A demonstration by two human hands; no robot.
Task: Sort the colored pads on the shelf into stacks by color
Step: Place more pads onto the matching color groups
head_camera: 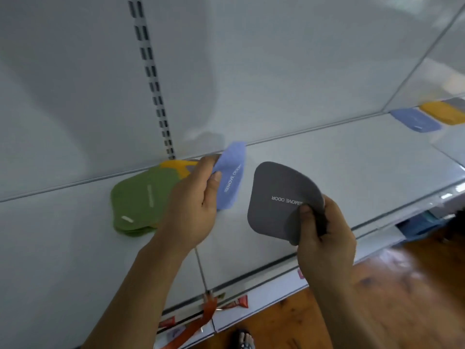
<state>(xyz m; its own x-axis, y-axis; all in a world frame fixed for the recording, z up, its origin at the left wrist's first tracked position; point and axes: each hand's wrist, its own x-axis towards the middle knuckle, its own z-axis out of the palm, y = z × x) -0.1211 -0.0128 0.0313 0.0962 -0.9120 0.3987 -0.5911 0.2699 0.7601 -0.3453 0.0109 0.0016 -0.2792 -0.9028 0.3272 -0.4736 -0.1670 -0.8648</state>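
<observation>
At frame centre, the right hand (324, 235) pinches a grey pad (276, 197) printed "REMOVE ODOR"; the left hand (193, 205) grips a blue pad (230, 177), seemingly folded.

Grey pad (279, 197) in my R hand, blue pad (230, 177) tilted in L. Green stack (141, 200) on shelf, yellow pad (180, 166) behind; blue (415, 120), yellow (442, 112) far right.

Your left hand (193, 205) and right hand (324, 238) are bare, with no gloves, rings or watch; both forearms are uncovered. Below, your foot wears a dark patterned sandal (242, 338), toes showing.
</observation>
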